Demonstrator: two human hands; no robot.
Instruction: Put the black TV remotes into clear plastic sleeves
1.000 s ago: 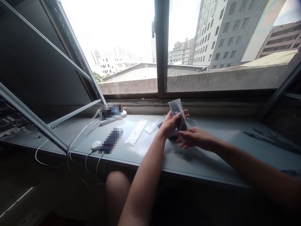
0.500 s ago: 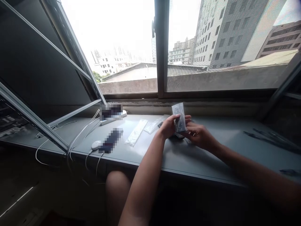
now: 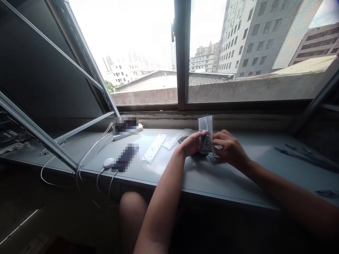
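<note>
Both of my hands grip a dark remote control in a clear plastic bag (image 3: 206,131), standing upright on the grey desk (image 3: 233,176) near the window. My left hand (image 3: 191,144) is closed on its left side. My right hand (image 3: 230,148) is closed on its right side, fingers curled round the lower part. The bag's top sticks up above my fingers. Another dark item (image 3: 183,139) lies on the desk just behind my left hand.
Two clear plastic bags (image 3: 154,148) (image 3: 172,141) lie left of my hands. Farther left are a blurred dark object (image 3: 125,157), a white mouse (image 3: 107,162), white cables (image 3: 90,151) and a white power strip (image 3: 127,131). Dark thin items (image 3: 299,153) lie at the right. A metal frame (image 3: 53,148) slants at left.
The bagged remote has been lowered from a raised, tilted hold to upright on the desk, shifting slightly right. My right hand came up from below it to clasp its right side.
</note>
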